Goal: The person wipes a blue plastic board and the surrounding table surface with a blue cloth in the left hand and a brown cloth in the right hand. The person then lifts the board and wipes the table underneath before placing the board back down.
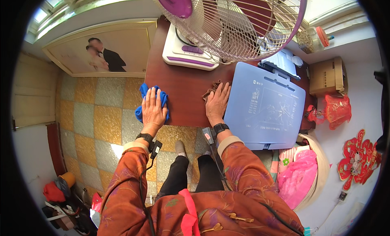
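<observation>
My left hand (153,109) lies flat over a bunched blue cloth (141,113) at the front left corner of a dark red wooden table (186,96). The fingers point away from me and press on the cloth. My right hand (217,101) rests on a crumpled brown cloth (209,94) near the table's front edge, its fingers slightly apart. Just to the right of that hand is a large light blue plastic board (265,111), tilted on the table. Both wrists wear black bands with small cabled devices.
An electric fan with a white and purple base (190,58) and a wire guard (243,29) stands at the back. A framed picture (100,53) leans at the left. Beyond the board are a cardboard box (326,77), a red-shaded lamp (337,111) and a jar (313,39). A pink bag (298,178) sits at the right.
</observation>
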A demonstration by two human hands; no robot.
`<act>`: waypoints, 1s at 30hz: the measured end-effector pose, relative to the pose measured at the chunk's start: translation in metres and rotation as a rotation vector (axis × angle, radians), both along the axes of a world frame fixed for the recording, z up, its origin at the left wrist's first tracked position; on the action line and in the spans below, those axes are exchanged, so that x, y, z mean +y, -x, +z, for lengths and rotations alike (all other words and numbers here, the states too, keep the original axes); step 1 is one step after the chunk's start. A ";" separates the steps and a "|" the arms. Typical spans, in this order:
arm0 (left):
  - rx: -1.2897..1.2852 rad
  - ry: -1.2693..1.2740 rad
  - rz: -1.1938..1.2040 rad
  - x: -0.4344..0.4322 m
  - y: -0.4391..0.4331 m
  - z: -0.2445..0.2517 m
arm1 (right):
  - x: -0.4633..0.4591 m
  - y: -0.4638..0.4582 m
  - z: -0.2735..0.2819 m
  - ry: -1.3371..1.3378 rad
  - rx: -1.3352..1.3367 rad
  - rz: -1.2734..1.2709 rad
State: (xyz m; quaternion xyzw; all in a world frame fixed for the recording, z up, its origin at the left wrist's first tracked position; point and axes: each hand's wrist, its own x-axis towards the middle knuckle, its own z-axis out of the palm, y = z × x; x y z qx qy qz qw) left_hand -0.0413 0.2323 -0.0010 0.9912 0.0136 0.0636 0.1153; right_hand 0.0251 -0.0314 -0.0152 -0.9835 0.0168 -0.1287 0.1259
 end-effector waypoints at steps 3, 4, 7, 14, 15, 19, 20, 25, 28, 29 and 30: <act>-0.058 -0.011 -0.005 -0.001 0.001 -0.003 | -0.004 -0.014 -0.005 0.032 0.005 -0.023; -0.056 -0.025 0.005 -0.003 0.001 -0.004 | -0.002 -0.012 -0.005 0.054 0.100 -0.052; 0.009 -0.024 0.147 -0.021 -0.009 -0.005 | 0.002 -0.004 -0.002 0.067 -0.030 -0.039; -0.078 0.120 -0.211 -0.115 -0.068 0.000 | 0.000 -0.010 -0.001 0.021 0.004 -0.038; -0.111 0.134 -0.275 -0.122 -0.066 0.000 | -0.001 -0.010 -0.002 0.024 0.085 -0.058; 0.003 0.127 -0.435 -0.084 -0.046 0.000 | -0.001 -0.006 -0.004 -0.025 -0.030 -0.011; -0.037 0.083 -0.403 -0.064 -0.051 -0.001 | -0.001 -0.005 -0.004 0.025 -0.038 -0.014; -0.072 -0.051 0.103 0.008 -0.113 -0.005 | 0.000 -0.008 -0.002 0.028 0.002 -0.031; -0.122 -0.045 0.020 -0.016 -0.098 -0.004 | 0.000 -0.010 0.000 0.036 0.115 -0.054; -0.056 -0.054 -0.009 -0.031 -0.080 -0.003 | 0.001 -0.009 0.000 0.009 0.026 -0.036; -0.101 -0.018 -0.131 -0.046 -0.055 -0.003 | 0.002 -0.008 0.000 -0.009 0.012 -0.035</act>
